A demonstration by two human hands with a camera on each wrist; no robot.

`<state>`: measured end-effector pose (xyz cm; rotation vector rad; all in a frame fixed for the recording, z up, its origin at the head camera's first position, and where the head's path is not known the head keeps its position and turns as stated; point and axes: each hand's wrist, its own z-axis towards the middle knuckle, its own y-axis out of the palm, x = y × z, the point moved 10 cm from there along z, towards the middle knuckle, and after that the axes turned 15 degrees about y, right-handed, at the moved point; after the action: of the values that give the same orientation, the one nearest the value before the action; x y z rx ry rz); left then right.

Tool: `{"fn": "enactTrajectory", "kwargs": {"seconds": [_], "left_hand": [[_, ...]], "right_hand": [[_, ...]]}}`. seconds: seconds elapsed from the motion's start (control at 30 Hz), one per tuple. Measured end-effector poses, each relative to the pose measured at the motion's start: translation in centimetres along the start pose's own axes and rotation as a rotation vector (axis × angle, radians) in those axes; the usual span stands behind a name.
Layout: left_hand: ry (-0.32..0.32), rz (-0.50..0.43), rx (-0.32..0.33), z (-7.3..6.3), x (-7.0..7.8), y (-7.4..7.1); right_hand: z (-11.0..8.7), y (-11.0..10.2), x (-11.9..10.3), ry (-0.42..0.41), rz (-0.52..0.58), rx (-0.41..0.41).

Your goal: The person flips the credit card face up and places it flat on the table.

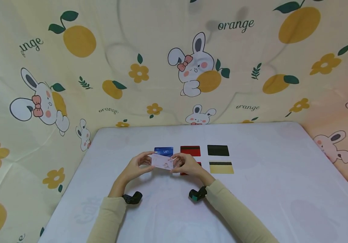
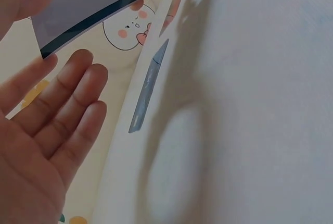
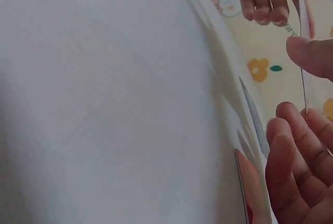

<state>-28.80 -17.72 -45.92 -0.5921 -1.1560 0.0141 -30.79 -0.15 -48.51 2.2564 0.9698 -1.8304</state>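
Both hands hold a pale pink card [image 1: 162,162] up above the table, tilted, its small printed picture toward the head camera. My left hand [image 1: 138,165] pinches its left end between thumb and forefinger, other fingers loosely bent. At the right end, thumb and fingers of my right hand [image 1: 189,164] grip the edge. A dark stripe crosses the back of the card [image 2: 86,13] in the left wrist view; the right wrist view shows the card [image 3: 305,88] nearly edge-on. Behind it lies a blue VIP card [image 1: 163,150], partly covered.
A red card [image 1: 190,151] and a black card [image 1: 218,150] continue the back row. In front are a gold card [image 1: 221,168] with a dark stripe and another red card [image 1: 199,164], mostly hidden by my right hand. Patterned cloth [image 1: 149,33] hangs behind the white table [image 1: 271,189].
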Motion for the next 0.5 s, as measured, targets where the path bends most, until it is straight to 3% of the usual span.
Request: {"fn": "enactTrajectory", "kwargs": {"seconds": [0.37, 0.5], "left_hand": [[-0.003, 0.005, -0.022, -0.26, -0.74, -0.02], [-0.007, 0.01, -0.029, -0.35, 0.09, 0.05]], "right_hand": [[0.25, -0.04, 0.27, -0.004, -0.013, 0.021], [0.42, 0.05, 0.47, 0.003, -0.008, 0.019]]}}
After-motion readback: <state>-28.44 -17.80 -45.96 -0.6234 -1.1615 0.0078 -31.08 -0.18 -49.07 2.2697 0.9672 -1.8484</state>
